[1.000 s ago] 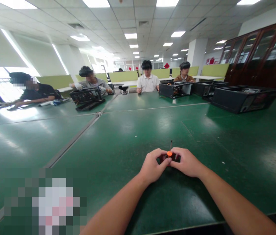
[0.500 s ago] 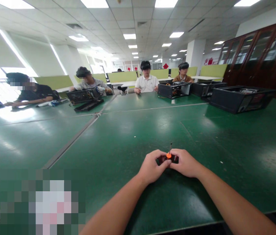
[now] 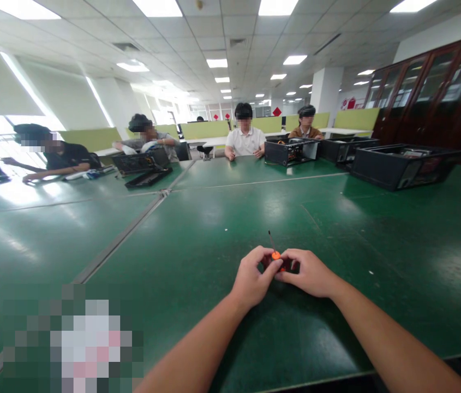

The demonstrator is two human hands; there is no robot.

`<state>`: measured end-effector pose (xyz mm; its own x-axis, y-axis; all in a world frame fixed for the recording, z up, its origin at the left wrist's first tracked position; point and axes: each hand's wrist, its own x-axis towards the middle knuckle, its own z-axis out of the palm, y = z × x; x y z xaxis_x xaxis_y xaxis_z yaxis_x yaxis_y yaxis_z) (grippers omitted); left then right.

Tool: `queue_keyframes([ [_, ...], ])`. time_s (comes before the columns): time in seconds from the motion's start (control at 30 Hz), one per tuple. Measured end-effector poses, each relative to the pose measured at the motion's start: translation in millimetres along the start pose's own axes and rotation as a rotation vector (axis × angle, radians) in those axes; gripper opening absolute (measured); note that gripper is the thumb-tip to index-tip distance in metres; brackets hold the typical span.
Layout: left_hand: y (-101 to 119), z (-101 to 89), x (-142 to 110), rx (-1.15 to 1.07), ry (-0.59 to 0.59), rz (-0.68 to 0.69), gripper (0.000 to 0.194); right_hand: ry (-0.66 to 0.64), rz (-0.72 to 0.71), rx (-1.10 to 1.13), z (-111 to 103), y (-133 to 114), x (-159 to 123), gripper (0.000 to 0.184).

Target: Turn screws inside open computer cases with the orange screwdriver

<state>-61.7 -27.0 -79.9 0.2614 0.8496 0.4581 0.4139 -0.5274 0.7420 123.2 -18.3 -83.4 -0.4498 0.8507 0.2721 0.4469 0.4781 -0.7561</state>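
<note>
Both my hands meet over the green table [image 3: 214,229], a little way in from its near edge. Between them is a small screwdriver [image 3: 274,254] with an orange collar and a thin dark shaft that sticks up, tilted to the left. My left hand [image 3: 251,279] pinches it from the left with curled fingers. My right hand [image 3: 307,272] closes round its dark handle from the right. The handle is mostly hidden by the fingers.
Several people sit along the far side of the table. Open black computer cases stand there: one at the left [image 3: 142,164], one in the middle [image 3: 289,152] and a larger one at the right [image 3: 402,164]. A metal seam [image 3: 124,234] crosses the table diagonally.
The screwdriver's shaft has tipped from leaning right to leaning left, and the orange collar has shifted slightly left. Both hands stay together on it.
</note>
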Motion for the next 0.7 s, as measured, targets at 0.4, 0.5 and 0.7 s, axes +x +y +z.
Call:
queue_keyframes([
  [0.4,0.3,-0.9,0.2,-0.002,-0.021,0.018,0.015,-0.018,0.005,-0.014,-0.1,0.2,-0.8,0.022],
  [0.5,-0.5,-0.5,0.5,0.002,-0.028,0.019,0.015,-0.019,-0.002,-0.017,-0.4,0.5,-0.4,0.022],
  [0.7,-0.5,-0.1,1.2,0.004,-0.031,0.018,0.015,-0.029,-0.004,-0.023,0.1,2.3,-0.3,0.023],
])
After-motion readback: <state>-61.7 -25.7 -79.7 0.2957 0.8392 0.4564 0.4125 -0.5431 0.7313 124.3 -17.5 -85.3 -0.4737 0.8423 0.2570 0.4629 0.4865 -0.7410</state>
